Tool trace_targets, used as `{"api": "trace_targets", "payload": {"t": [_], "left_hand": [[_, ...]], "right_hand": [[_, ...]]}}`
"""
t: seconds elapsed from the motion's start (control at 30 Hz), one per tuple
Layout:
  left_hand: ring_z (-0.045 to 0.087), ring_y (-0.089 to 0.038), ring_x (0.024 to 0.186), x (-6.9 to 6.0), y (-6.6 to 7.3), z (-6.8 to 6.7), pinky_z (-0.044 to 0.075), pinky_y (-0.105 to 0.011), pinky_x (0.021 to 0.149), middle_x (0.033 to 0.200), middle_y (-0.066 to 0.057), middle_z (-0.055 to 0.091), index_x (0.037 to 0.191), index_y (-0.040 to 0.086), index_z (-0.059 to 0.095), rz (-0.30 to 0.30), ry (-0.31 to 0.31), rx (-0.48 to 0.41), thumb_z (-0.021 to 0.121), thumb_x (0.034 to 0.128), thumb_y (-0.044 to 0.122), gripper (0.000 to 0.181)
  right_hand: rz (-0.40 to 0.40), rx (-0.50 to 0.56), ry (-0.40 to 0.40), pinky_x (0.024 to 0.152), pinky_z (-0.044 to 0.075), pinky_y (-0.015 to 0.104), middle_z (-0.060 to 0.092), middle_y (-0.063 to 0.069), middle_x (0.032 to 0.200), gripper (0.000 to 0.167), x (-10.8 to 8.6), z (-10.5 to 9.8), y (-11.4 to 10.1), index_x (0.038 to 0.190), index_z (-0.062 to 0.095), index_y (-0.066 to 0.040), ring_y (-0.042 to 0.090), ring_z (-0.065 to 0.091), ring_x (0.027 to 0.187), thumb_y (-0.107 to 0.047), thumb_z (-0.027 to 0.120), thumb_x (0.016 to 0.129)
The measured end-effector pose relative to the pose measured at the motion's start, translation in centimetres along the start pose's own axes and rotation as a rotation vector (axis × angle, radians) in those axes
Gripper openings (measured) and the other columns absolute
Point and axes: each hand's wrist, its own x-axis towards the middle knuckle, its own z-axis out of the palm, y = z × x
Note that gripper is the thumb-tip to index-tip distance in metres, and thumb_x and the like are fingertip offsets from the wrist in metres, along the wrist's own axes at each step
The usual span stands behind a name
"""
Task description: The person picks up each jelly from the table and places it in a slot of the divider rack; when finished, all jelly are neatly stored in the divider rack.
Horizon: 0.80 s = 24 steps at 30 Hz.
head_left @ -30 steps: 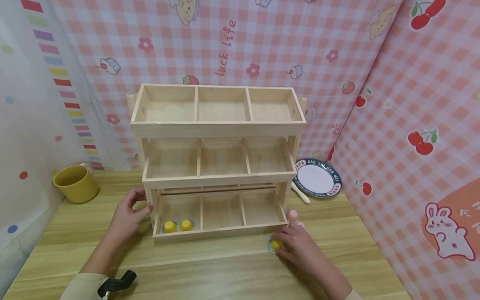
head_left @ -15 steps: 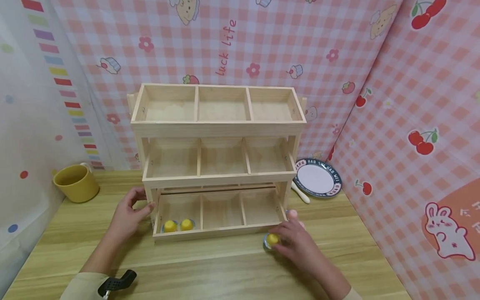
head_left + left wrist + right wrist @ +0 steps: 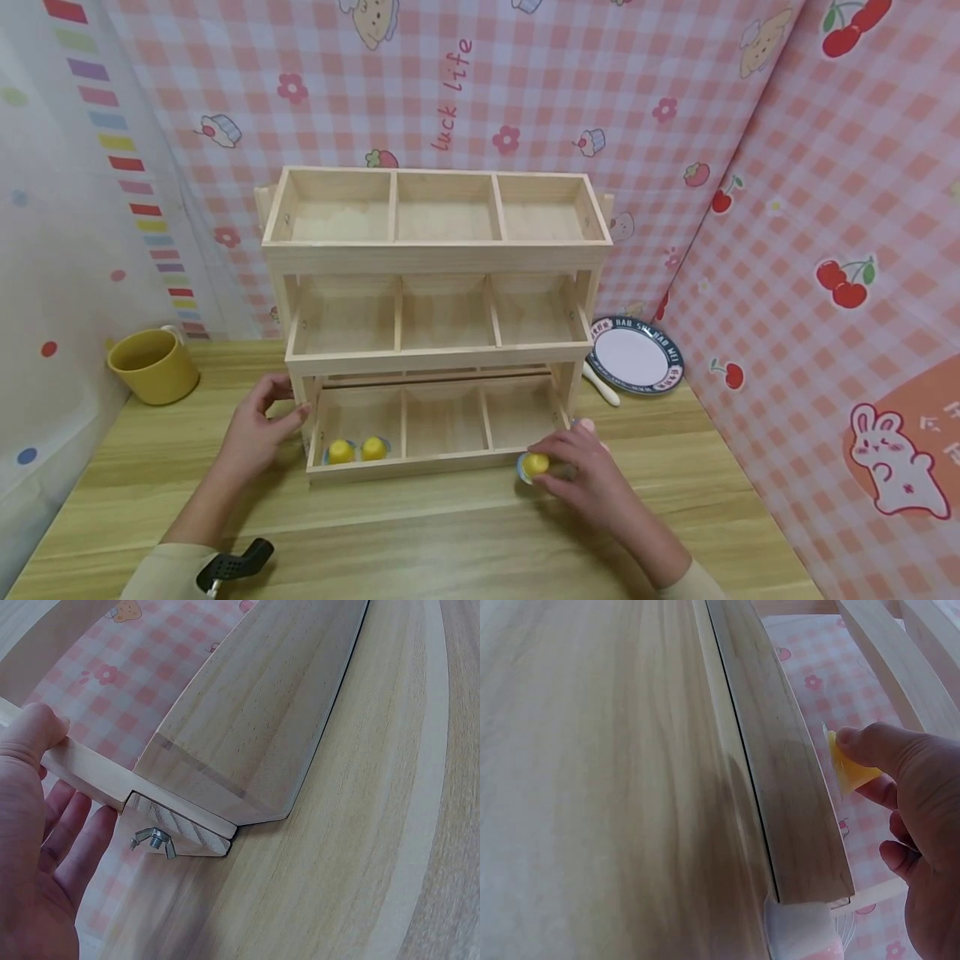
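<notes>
A wooden rack point(image 3: 435, 358) has three tiers, each split into three compartments. Two yellow cups point(image 3: 341, 452) point(image 3: 373, 449) lie in the bottom tier's left compartment. My right hand point(image 3: 588, 475) pinches another yellow cup point(image 3: 535, 464) just before the bottom tier's right front edge; in the right wrist view, thumb and fingers hold that yellow cup point(image 3: 853, 765) beside the wooden board. The left hand point(image 3: 258, 429) grips the rack's left upright, and in the left wrist view this hand point(image 3: 37, 825) has its thumb over the wooden bar point(image 3: 90, 769). A pink item point(image 3: 586, 426) is partly hidden behind my right hand.
A yellow mug point(image 3: 153, 367) stands at the left rear of the table. At the right rear lie a dark-rimmed plate point(image 3: 636, 356) and a white handle point(image 3: 602, 387). A black device point(image 3: 236, 567) is near my left sleeve. Patterned cloth walls rise behind and right.
My right hand has moved left and a little away from me, bringing the pinched yellow cup from the table's right part up to the rack's front edge. The left hand has stayed still.
</notes>
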Motion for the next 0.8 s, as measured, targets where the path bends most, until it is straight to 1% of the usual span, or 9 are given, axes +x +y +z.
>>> {"api": "trace_targets", "payload": {"t": [0.1, 0.27, 0.43, 0.53, 0.6, 0.67, 0.8], "left_hand": [[0.06, 0.0, 0.111, 0.0, 0.0, 0.0, 0.059, -0.016, 0.084, 0.132, -0.024, 0.065, 0.14, -0.004, 0.06, 0.0, -0.001, -0.005, 0.075, 0.1028, 0.0, 0.04], [0.06, 0.0, 0.111, 0.0, -0.1, 0.0, 0.059, -0.016, 0.085, 0.132, -0.024, 0.065, 0.14, -0.004, 0.06, 0.0, -0.002, -0.006, 0.075, 0.103, 0.0, 0.04], [0.06, 0.0, 0.111, 0.0, -0.1, 0.0, 0.059, -0.016, 0.085, 0.132, -0.025, 0.065, 0.14, -0.004, 0.06, 0.004, 0.0, -0.002, 0.076, 0.1028, 0.0, 0.04], [0.06, 0.0, 0.111, 0.0, -0.1, -0.1, 0.059, -0.016, 0.085, 0.133, -0.025, 0.065, 0.141, -0.004, 0.06, 0.001, -0.002, -0.001, 0.075, 0.1029, 0.0, 0.041], [0.059, 0.0, 0.111, 0.0, -0.1, -0.1, 0.059, -0.016, 0.085, 0.133, -0.024, 0.065, 0.141, -0.003, 0.06, -0.004, -0.003, 0.001, 0.075, 0.1032, 0.0, 0.041], [0.059, 0.0, 0.112, 0.0, -0.1, -0.1, 0.059, -0.016, 0.085, 0.134, -0.024, 0.065, 0.142, -0.003, 0.06, -0.009, -0.005, 0.004, 0.075, 0.1037, 0.0, 0.041], [0.059, 0.0, 0.112, 0.0, 0.0, -0.2, 0.059, -0.017, 0.086, 0.134, -0.024, 0.064, 0.142, -0.003, 0.059, -0.016, -0.008, 0.01, 0.075, 0.104, 0.001, 0.041]], "right_hand": [[-0.013, 0.02, 0.0, 0.087, 0.055, 0.033, 0.078, -0.008, 0.114, 0.04, 0.5, 0.1, -0.2, 0.115, 0.083, -0.016, 0.013, 0.063, 0.102, -0.01, 0.099, 0.079], [-0.03, 0.054, -0.004, 0.092, 0.056, 0.035, 0.078, -0.006, 0.117, 0.041, 1.4, 0.4, -0.7, 0.118, 0.082, -0.013, 0.016, 0.066, 0.108, -0.01, 0.097, 0.081], [-0.038, 0.058, -0.007, 0.09, 0.055, 0.035, 0.079, -0.004, 0.117, 0.04, 2.6, 0.7, -1.1, 0.12, 0.082, -0.013, 0.016, 0.065, 0.106, -0.011, 0.096, 0.082], [-0.042, 0.046, -0.018, 0.087, 0.054, 0.033, 0.079, -0.005, 0.118, 0.039, 3.3, 1.0, -1.3, 0.12, 0.082, -0.014, 0.014, 0.063, 0.105, -0.014, 0.096, 0.083], [-0.046, 0.049, -0.025, 0.086, 0.054, 0.033, 0.079, -0.005, 0.117, 0.038, 3.9, 1.2, -1.4, 0.119, 0.082, -0.014, 0.014, 0.062, 0.104, -0.014, 0.096, 0.084], [-0.044, 0.055, -0.031, 0.086, 0.054, 0.032, 0.079, -0.006, 0.117, 0.037, 4.4, 1.5, -1.6, 0.119, 0.082, -0.014, 0.013, 0.061, 0.103, -0.016, 0.096, 0.085], [-0.056, 0.093, -0.032, 0.087, 0.055, 0.033, 0.079, -0.005, 0.115, 0.036, 5.2, 2.3, -1.7, 0.119, 0.082, -0.012, 0.014, 0.061, 0.104, -0.014, 0.095, 0.085]]}}
